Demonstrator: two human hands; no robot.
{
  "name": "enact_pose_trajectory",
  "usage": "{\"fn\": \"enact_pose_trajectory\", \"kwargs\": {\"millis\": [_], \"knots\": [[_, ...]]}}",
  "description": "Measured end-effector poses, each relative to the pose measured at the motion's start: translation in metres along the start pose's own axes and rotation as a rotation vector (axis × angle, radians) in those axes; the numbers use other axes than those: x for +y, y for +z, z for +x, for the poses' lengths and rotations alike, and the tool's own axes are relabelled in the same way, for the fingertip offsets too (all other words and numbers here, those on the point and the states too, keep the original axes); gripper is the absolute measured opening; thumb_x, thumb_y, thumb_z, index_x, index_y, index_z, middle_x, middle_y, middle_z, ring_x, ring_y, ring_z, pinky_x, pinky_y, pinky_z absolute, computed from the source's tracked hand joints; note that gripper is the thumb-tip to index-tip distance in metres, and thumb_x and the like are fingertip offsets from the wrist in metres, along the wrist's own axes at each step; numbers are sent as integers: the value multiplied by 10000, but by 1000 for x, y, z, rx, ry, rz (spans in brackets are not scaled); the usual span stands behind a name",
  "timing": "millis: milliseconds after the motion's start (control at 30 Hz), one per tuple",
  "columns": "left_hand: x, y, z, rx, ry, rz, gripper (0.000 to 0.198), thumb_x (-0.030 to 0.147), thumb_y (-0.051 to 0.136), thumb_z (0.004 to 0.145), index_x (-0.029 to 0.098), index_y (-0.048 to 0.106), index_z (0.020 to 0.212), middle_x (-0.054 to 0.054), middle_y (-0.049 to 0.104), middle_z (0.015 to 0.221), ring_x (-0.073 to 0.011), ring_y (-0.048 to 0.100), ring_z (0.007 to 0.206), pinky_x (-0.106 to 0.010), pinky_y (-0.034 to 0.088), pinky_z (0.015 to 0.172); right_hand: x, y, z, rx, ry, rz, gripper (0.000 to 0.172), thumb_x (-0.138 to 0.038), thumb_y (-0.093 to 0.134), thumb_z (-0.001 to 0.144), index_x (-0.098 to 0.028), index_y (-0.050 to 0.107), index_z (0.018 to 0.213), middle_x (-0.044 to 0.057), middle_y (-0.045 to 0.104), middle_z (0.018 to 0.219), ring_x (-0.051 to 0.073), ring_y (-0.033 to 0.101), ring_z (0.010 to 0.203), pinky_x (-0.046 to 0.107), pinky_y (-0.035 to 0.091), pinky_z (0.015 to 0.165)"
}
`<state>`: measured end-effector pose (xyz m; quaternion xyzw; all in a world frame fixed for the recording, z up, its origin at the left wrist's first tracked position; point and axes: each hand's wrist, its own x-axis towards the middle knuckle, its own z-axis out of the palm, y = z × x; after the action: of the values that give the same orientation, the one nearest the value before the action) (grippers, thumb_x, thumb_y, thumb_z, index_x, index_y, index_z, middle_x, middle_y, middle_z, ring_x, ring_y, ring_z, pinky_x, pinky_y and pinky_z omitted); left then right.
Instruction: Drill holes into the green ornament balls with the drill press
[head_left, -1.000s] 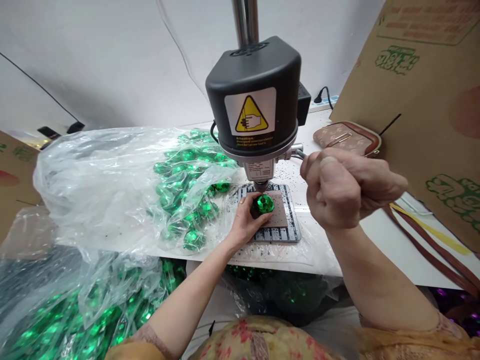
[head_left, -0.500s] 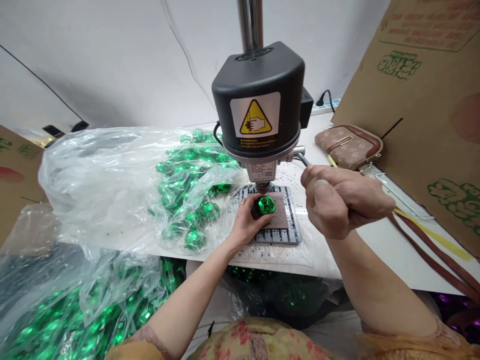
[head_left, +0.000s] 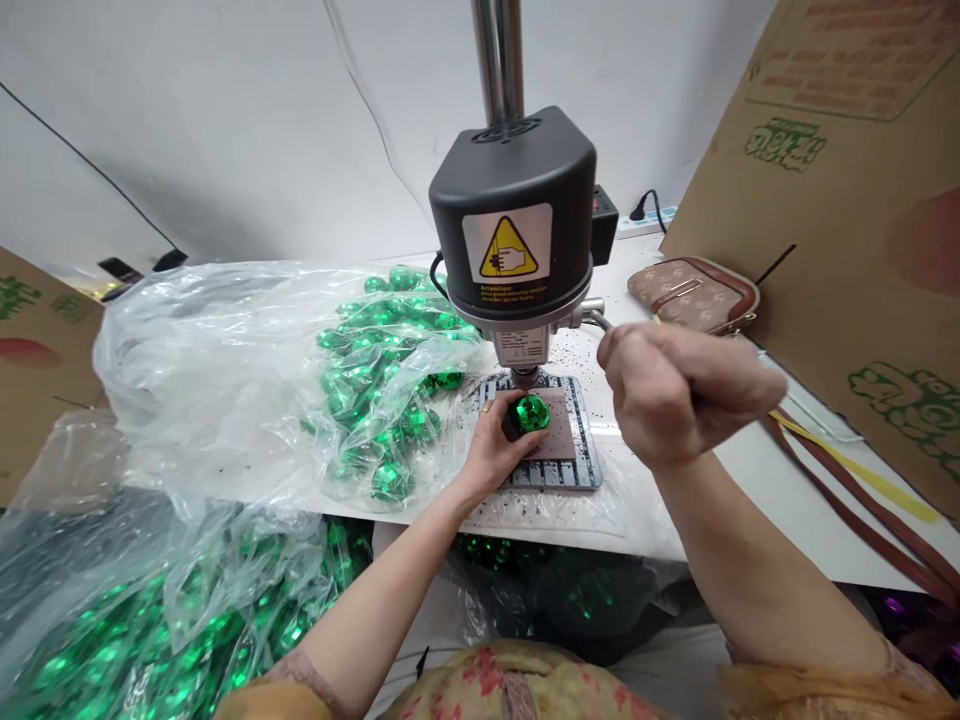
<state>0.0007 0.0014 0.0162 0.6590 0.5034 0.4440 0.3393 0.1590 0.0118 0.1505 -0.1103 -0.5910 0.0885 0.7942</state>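
My left hand (head_left: pixel 497 437) grips a shiny green faceted ball (head_left: pixel 533 413), thumb in front and fingers behind. The ball rests on a square brown pad (head_left: pixel 559 440) on the slotted grey base plate (head_left: pixel 590 465) of a bench drill press (head_left: pixel 514 220). Right above the ball is the chuck (head_left: pixel 526 379); whether the bit touches it I cannot tell. My right hand (head_left: pixel 679 395) is a fist around the feed lever (head_left: pixel 602 321) on the machine's right side; most of the lever is hidden in the fist. Dark shavings lie scattered round the base.
Left of the press, a clear plastic bag (head_left: pixel 202 350) spreads with many green balls (head_left: pixel 394 480). Another bag of green balls (head_left: pixel 142 630) sits lower left, below the table edge. A patterned purse (head_left: pixel 690 293) and a large cardboard box (head_left: pixel 832 230) stand at right.
The view has shifted slightly, so the drill head sits a little lower in the picture. Both hands keep their grips, on the ball and on the lever.
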Motion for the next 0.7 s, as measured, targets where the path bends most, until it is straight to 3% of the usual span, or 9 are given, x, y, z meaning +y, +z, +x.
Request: {"fn": "enact_pose_trajectory", "kwargs": {"millis": [133, 233, 333, 400, 467, 533, 600, 633, 700], "knots": [[13, 1, -12, 149, -15, 109, 456, 280, 810, 739, 243, 613, 1148, -74, 665, 1130, -292, 604, 1095, -450, 457, 976, -8, 11, 29, 56, 204, 27, 462, -122, 629, 839, -191, 338, 488, -59, 277, 425, 57, 291, 377, 297, 194, 385], [24, -3, -46, 189, 106, 218, 456, 333, 806, 752, 242, 598, 1148, -82, 666, 1063, -275, 631, 1002, -413, 501, 874, -12, 12, 41, 32, 263, 60, 466, -127, 644, 838, -203, 348, 487, -57, 286, 422, 64, 301, 380, 312, 217, 396], [24, -9, -93, -121, 450, 338, 490, 403, 773, 797, 241, 577, 1215, -99, 685, 1000, -241, 662, 879, -351, 533, 743, -13, 11, 42, 19, 264, 63, 467, -144, 630, 858, -213, 342, 497, -54, 300, 432, 68, 310, 390, 318, 228, 412], [19, -12, -120, -311, 712, 538, 425, 361, 726, 844, 230, 588, 1224, -117, 701, 1003, -223, 660, 815, -334, 531, 699, -13, 11, 39, 19, 261, 46, 466, -152, 622, 865, -215, 341, 499, -53, 310, 432, 73, 312, 393, 320, 235, 411], [14, -13, -136, -375, 863, 710, 384, 315, 688, 879, 211, 586, 1235, -140, 706, 1078, -220, 657, 830, -338, 537, 719, -11, 12, 38, 37, 237, 33, 463, -143, 620, 857, -214, 338, 497, -54, 312, 425, 75, 304, 386, 318, 230, 398], [10, -17, -136, -332, 906, 733, 412, 417, 653, 912, 190, 569, 1245, -161, 691, 1145, -229, 653, 890, -357, 551, 764, -10, 15, 37, 72, 207, 38, 460, -127, 626, 843, -208, 335, 497, -59, 304, 420, 71, 294, 377, 306, 213, 385], [10, -24, -119, -229, 887, 671, 453, 527, 564, 947, 175, 555, 1233, -160, 687, 1133, -232, 649, 928, -367, 557, 794, -8, 17, 37, 87, 197, 49, 458, -124, 621, 848, -202, 332, 501, -60, 305, 424, 64, 301, 375, 287, 207, 390], [11, -29, -105, -166, 847, 661, 403, 497, 522, 976, 175, 554, 1217, -147, 691, 1100, -227, 649, 930, -367, 556, 807, -8, 17, 37, 98, 184, 58, 462, -117, 621, 848, -199, 325, 503, -61, 300, 425, 59, 298, 372, 280, 201, 392], [11, -41, -67, -42, 661, 728, 212, 255, 465, 1005, 181, 560, 1179, -112, 694, 1026, -219, 651, 934, -370, 544, 848, -7, 18, 37, 102, 158, 65, 468, -104, 625, 842, -195, 318, 501, -62, 287, 422, 57, 292, 366, 279, 195, 388]]}}
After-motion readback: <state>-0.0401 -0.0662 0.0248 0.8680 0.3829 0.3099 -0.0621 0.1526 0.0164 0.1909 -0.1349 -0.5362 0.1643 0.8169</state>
